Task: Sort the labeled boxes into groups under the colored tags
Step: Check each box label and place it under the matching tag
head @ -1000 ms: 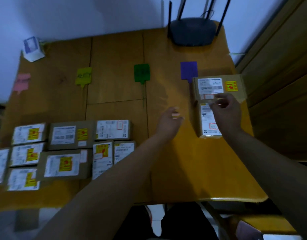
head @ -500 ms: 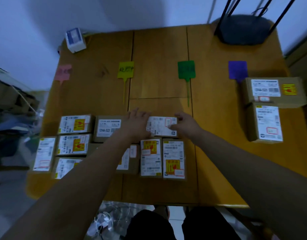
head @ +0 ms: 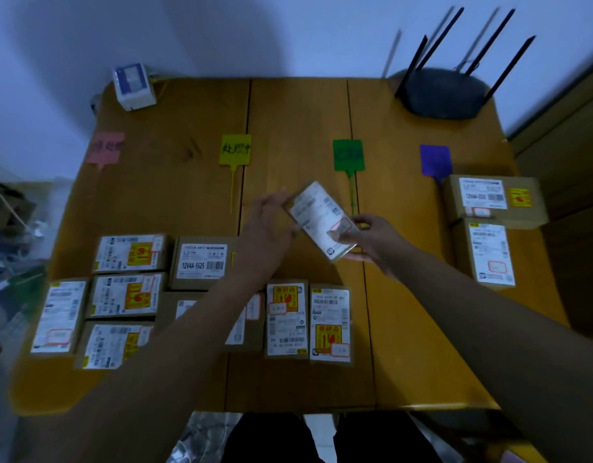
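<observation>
Cardboard box [head: 323,222] is off the table [head: 298,111] now; half a second ago it lay flat at the right end of the pile's back row with both hands on it; so pick is done, placement is not.

Box is in the air, tilted, label up, just left of the green tag [head: 348,155] stem and well in front of the tag itself; my read is the label is being checked before a group is chosen; label text is too blurred to say which.

Right hand [head: 372,242] pinches the near right end, thumb on top by the red-edged sticker, fingers underneath; left hand [head: 268,225] sits against the left edge, fingers mostly straight, bracing rather than gripping as far as I can tell; both forearms reach in from the near edge.

Sorted so far: two boxes [head: 494,202] below the purple tag [head: 435,160]; nothing under the yellow tag [head: 235,149] or pink tag [head: 105,148]; the pile [head: 131,295] near left is mostly untouched; task is early.
</observation>
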Tool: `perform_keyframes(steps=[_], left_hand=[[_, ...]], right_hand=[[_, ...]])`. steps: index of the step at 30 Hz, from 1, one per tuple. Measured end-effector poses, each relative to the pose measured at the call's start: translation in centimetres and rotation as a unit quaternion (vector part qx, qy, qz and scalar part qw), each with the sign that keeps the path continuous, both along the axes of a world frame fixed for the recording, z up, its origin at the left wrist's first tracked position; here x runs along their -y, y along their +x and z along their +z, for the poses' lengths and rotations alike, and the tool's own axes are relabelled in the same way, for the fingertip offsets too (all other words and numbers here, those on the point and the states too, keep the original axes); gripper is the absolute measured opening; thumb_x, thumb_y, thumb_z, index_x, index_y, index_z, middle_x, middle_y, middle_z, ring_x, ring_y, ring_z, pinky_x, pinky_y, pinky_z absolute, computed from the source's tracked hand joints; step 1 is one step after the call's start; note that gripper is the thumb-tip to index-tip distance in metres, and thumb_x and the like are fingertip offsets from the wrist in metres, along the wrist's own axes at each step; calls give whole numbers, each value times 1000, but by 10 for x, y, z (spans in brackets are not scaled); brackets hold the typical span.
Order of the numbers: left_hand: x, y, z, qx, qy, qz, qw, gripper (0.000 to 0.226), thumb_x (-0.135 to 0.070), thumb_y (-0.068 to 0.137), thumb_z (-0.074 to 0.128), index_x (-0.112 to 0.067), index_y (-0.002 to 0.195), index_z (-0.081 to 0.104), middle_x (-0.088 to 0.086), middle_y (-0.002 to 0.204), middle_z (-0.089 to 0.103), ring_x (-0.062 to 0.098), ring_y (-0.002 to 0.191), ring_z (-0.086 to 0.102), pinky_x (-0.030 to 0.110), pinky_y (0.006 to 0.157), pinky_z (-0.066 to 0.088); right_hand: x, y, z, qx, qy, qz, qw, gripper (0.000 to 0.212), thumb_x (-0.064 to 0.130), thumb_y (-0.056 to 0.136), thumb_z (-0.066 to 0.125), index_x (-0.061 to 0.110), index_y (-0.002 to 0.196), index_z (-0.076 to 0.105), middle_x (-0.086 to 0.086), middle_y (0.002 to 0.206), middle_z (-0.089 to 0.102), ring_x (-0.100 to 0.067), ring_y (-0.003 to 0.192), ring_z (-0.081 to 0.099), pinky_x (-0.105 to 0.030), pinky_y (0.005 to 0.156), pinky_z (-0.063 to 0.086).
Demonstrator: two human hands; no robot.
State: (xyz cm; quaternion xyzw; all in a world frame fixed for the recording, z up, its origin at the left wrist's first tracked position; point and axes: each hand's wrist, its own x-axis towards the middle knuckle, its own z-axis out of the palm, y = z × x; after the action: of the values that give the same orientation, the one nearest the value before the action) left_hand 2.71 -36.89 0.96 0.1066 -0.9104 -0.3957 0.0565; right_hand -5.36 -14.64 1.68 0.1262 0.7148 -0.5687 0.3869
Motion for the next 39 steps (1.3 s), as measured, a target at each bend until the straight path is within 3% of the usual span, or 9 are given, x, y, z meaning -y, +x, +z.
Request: perform_keyframes(steps=[1, 3, 5, 11, 18, 22, 28, 33, 39], left_hand=[[-5, -5, 18, 24, 132, 51, 990, 70, -41, 93, 72, -33, 154, 40, -4, 151, 46, 6, 116, 58, 25, 85, 48], [-11, -13, 55, 71, 377, 91, 919, 63, -42, 96, 69, -33, 153, 45, -1, 143, 59, 11, 111, 68, 28, 84, 55], [-13, -18, 89, 58, 447, 66, 890, 55, -34, 98, 68, -30, 150, 50, 5, 129, 72, 22, 108, 75, 35, 82, 62], [-4, -15, 178, -18, 416, 11, 909, 45, -29, 103, 61, -30, 147, 54, 0, 116, 78, 22, 103, 77, 36, 81, 64], [-1, -3, 222, -31, 417, -12, 908, 36, -27, 105, 56, -35, 140, 58, -2, 114, 79, 23, 101, 77, 33, 77, 63], [-1, 2, 226, -31, 412, -11, 911, 38, -29, 105, 56, -32, 143, 57, 0, 119, 77, 24, 104, 77, 39, 81, 64], [0, 12, 212, -7, 411, -3, 912, 26, -29, 105, 56, -49, 120, 64, 1, 117, 77, 24, 103, 76, 40, 82, 63], [0, 18, 192, 21, 423, 13, 906, 25, -26, 106, 55, -43, 123, 63, 7, 118, 74, 23, 100, 77, 35, 75, 63], [-1, 24, 175, 40, 432, 25, 901, 27, -25, 105, 55, -48, 116, 64, -1, 108, 79, 21, 97, 78, 30, 70, 63]], right_hand=[[0, -1, 14, 11, -50, -24, 998, 65, 18, 84, 89, 11, 139, 55, -16, 136, 67, -33, 114, 74, -43, 87, 64], [3, 1, 43, 14, -138, -46, 989, 61, 20, 86, 87, 8, 137, 56, -17, 135, 70, -32, 115, 75, -41, 92, 63], [9, 5, 74, 3, -197, -44, 979, 58, 19, 88, 85, 7, 137, 59, -14, 131, 74, -27, 114, 76, -39, 95, 63], [12, 9, 152, -98, -221, -4, 970, 47, 43, 91, 78, 18, 130, 71, -9, 125, 77, -25, 116, 75, -42, 96, 62], [8, 8, 193, -150, -224, 20, 963, 52, 38, 86, 84, 12, 129, 70, -9, 120, 79, -25, 112, 77, -32, 88, 63], [6, 14, 200, -161, -238, 36, 957, 50, 31, 91, 81, 14, 135, 66, -8, 124, 78, -25, 116, 75, -31, 90, 62], [3, 33, 181, -176, -199, 60, 962, 80, 31, 71, 96, 25, 142, 60, -7, 128, 74, -26, 118, 74, -48, 103, 60], [5, 42, 165, -152, -210, 52, 964, 66, 26, 77, 93, 32, 136, 64, -5, 125, 75, -22, 118, 74, -37, 96, 62], [4, 48, 153, -139, -193, 55, 970, 72, 27, 82, 90, 24, 146, 57, -1, 122, 76, -18, 115, 75, -33, 92, 62]])
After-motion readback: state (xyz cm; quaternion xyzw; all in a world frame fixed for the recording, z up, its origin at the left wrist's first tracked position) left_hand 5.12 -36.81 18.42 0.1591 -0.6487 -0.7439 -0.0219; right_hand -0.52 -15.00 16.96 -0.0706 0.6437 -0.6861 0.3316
